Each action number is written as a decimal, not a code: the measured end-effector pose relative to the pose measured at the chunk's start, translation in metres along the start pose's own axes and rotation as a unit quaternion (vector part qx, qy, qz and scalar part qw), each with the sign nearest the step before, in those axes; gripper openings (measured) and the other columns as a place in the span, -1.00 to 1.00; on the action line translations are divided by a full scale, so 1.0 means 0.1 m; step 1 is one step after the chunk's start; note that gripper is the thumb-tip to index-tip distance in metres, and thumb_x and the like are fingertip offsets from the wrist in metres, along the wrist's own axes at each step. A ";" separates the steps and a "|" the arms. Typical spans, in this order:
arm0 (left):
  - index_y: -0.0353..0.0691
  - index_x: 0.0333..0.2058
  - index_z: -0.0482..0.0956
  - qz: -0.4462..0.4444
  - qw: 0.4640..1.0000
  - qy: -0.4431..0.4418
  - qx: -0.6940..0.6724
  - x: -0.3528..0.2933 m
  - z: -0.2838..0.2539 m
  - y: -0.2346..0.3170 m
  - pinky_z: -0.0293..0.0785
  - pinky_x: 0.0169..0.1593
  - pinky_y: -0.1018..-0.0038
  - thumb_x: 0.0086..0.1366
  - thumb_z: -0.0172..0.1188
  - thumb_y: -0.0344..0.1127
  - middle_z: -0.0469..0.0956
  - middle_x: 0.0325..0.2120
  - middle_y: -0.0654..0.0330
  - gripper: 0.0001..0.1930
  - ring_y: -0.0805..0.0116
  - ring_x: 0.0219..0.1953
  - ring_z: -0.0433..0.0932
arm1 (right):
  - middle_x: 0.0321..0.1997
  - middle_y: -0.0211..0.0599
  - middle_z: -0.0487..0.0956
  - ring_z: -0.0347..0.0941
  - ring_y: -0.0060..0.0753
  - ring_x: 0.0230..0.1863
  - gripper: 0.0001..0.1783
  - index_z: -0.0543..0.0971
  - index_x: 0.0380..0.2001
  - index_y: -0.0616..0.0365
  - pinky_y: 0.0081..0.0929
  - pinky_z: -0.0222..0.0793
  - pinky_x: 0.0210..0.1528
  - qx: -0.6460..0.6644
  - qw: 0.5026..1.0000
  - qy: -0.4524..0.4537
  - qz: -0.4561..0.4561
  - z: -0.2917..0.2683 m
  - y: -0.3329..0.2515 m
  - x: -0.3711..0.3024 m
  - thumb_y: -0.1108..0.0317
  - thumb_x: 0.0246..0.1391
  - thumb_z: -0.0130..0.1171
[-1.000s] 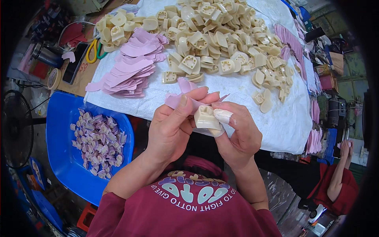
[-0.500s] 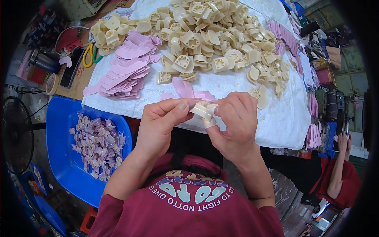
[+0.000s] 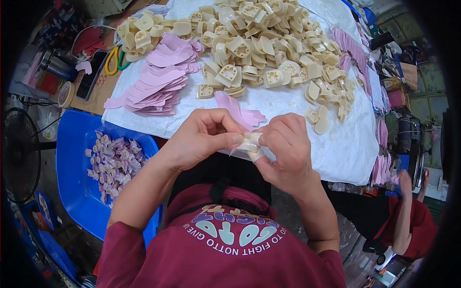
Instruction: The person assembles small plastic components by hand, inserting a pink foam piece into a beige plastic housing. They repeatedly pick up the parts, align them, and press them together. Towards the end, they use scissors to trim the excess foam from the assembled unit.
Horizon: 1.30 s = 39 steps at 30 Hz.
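A cream plastic shoe heel (image 3: 249,143) is held between my two hands, just over the table's near edge. My left hand (image 3: 209,139) pinches its left end with thumb and fingers, and a bit of pink material shows under the thumb. My right hand (image 3: 288,149) grips the other end, with pale wraps on the thumb and a finger. Fingers partly hide the heel. Just beyond, loose pink cut pieces (image 3: 242,114) lie on the white cloth (image 3: 192,106). A stack of similar pink pieces (image 3: 161,84) is farther left, before a big pile of cream heels (image 3: 259,43).
A blue basin (image 3: 72,201) with several pink-covered heels stands at the left below the table. Scissors (image 3: 111,61), a phone (image 3: 91,77) and a tape roll (image 3: 66,94) lie at the far left. A fan (image 3: 20,158) stands left; a co-worker (image 3: 408,216) works at the right.
My left hand has come in closer to the right hand, its thumb now on the heel. The heel has turned to lie more level. At the right, the co-worker's hands have shifted.
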<state>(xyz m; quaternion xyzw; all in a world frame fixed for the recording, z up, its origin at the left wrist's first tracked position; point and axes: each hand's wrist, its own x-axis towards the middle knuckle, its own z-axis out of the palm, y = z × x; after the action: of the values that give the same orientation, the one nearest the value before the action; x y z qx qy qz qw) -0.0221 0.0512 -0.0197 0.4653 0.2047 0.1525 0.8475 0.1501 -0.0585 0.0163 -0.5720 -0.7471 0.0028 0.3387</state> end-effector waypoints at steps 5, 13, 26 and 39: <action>-0.34 -0.39 0.58 -0.048 0.987 -0.068 0.136 0.10 -0.11 0.16 0.46 -0.17 0.57 0.19 0.25 -0.48 0.62 -0.32 0.14 -0.94 0.50 -0.30 0.55 | -0.51 -0.25 0.41 0.35 -0.14 -0.41 -0.75 0.41 -0.56 0.16 -0.27 0.20 -0.25 0.060 0.996 -0.004 0.062 0.09 -0.01 -0.04 0.53 -0.40 0.27; -0.34 -0.20 0.64 0.048 0.998 0.006 -0.043 0.01 0.00 -0.11 0.46 -0.12 0.50 0.21 0.26 -0.36 0.59 -0.22 0.14 -0.78 0.43 -0.20 0.54 | -0.45 -0.44 0.55 0.43 -0.65 -0.35 -0.81 0.53 -0.44 0.22 -0.61 0.35 -0.28 0.367 0.856 0.067 0.358 0.18 -0.04 -0.22 0.48 -0.14 0.35; -0.34 -0.38 0.57 0.226 0.937 0.057 0.262 0.04 0.09 -0.08 0.36 -0.04 0.44 0.21 0.19 -0.43 0.45 -0.31 0.18 -0.91 0.35 -0.15 0.46 | -0.47 -0.43 0.53 0.39 -0.68 -0.38 -0.79 0.50 -0.49 0.22 -0.62 0.37 -0.34 0.308 0.881 -0.011 0.359 0.18 -0.07 -0.18 0.46 -0.16 0.37; -0.28 -0.26 0.53 0.376 0.902 0.091 0.190 -0.20 0.25 -0.14 0.49 -0.06 0.44 0.10 0.21 -0.65 0.36 0.05 -0.04 -0.78 0.27 -0.11 0.58 | 0.28 -0.01 0.32 0.30 -0.18 0.24 -0.21 0.28 0.22 0.33 -0.23 0.27 0.20 0.456 0.820 0.157 0.309 0.14 -0.06 -0.35 0.46 -0.11 0.37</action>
<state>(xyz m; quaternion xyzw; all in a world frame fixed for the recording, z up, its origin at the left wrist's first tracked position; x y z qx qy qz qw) -0.0257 0.0165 -0.0157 0.6443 0.1158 0.4599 0.6000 0.1418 -0.0853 -0.0096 -0.5454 -0.3815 0.3581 0.6547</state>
